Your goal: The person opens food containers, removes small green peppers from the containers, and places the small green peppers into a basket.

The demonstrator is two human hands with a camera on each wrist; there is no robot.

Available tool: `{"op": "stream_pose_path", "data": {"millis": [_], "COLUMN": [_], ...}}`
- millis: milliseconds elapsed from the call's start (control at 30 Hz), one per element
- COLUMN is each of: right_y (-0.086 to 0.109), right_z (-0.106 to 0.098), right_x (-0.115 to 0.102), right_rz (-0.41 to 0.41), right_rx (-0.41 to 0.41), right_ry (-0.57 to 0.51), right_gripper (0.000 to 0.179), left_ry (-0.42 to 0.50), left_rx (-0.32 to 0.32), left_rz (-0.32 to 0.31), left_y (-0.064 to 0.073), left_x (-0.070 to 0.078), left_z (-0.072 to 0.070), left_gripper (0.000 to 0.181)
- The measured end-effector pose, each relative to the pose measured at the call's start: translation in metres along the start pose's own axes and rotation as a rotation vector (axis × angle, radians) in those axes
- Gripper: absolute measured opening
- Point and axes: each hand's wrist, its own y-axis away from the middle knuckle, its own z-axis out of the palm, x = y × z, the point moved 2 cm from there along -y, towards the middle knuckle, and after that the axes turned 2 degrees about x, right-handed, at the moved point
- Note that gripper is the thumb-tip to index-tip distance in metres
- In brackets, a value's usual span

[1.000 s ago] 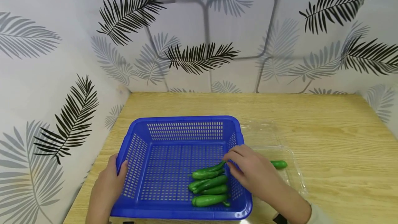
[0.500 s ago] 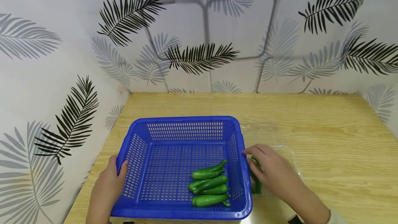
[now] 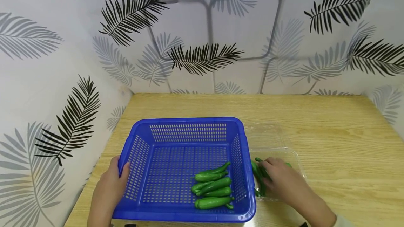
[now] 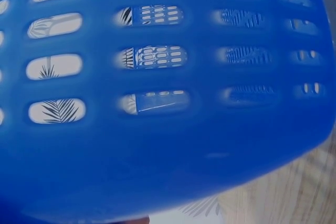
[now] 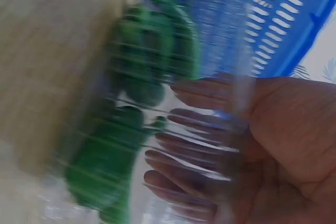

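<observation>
My left hand (image 3: 108, 188) grips the left rim of a blue plastic basket (image 3: 183, 216), thumb on the inner side. In the left wrist view the slotted basket wall (image 4: 131, 150) hides nearly all of that hand. Several long green peppers (image 3: 216, 185) lie in the basket's right part. Right beside it is a clear plastic box (image 3: 291, 151) with more green peppers (image 3: 258, 178). My right hand (image 3: 281, 181) reaches into this box over the peppers. Seen through the clear wall in the right wrist view, its fingers (image 5: 184, 142) are extended beside the peppers (image 5: 107, 156), apparently holding none.
The box's clear lid (image 3: 265, 134) lies folded back behind it, near the basket's right side. Both containers stand on a light wooden table (image 3: 344, 143). Leaf-patterned wall covering (image 3: 240, 76) rises along the table's back and left edges.
The right hand let go of a pepper in the basket, then moved right over the rim and down into the clear box. The left hand and basket have stayed still.
</observation>
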Motion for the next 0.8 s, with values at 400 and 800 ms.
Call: {"op": "stream_pose_path", "data": {"millis": [400, 800], "right_y": [0.0, -0.001], "right_z": [0.016, 0.02], "right_x": [0.007, 0.003], "right_rz": [0.095, 0.279], "right_rx": [-0.043, -0.097], "right_ry": [-0.051, -0.101], "right_gripper": [0.025, 0.026], "left_ry": [-0.004, -0.006], "left_rx": [0.001, 0.008], "left_rz": [-0.001, -0.006], "left_y": [0.0, 0.0], "left_x": [0.001, 0.001], "left_z": [-0.001, -0.001], "left_gripper": [0.061, 0.06]}}
